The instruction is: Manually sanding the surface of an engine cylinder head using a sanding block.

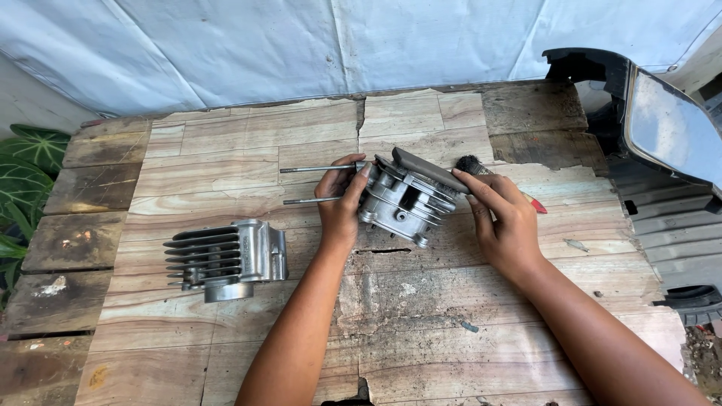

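Cylinder head (pixel 402 201) gripped by left hand (pixel 340 207), brushed over worn wooden table (pixel 248 143)

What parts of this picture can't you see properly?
Head view only:
- Brush: the right hand covers most of its handle.
- Finned metal part: its underside faces the wooden table; the left hand hides one end.
- Second finned part: its far side is turned away.
- Black plastic cover with mirror: cut off by the right edge.
- Leafy plant: cut off by the left edge.
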